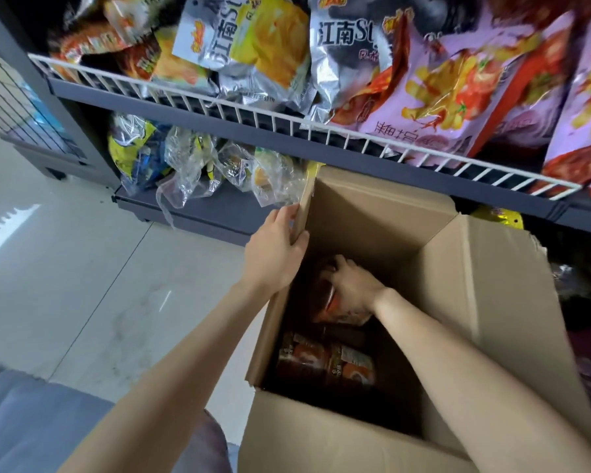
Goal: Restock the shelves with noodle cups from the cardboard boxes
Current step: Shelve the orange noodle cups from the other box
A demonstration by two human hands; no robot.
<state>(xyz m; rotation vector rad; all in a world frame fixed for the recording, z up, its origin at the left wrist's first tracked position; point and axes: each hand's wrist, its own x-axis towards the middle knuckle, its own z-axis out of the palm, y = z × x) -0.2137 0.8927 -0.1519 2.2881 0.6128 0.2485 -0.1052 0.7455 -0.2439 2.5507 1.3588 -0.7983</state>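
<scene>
An open cardboard box [464, 302] stands on the floor against the shelving. My left hand [275, 250] grips the box's upright left flap, thumb inside. My right hand [352, 288] reaches down into the box and curls round a dark red noodle cup [325, 295] lying on its side, lifted a little above the others. Two more noodle cups [325, 361] with orange labels lie deeper in the box, in shadow. How many more are under them is hidden.
A grey shelf with a white wire rail [287, 121] carries silver and pink snack bags [440, 87] overhead. Clear-wrapped packets [198, 162] sit on the bottom shelf left of the box. Pale tiled floor [82, 268] lies to the left.
</scene>
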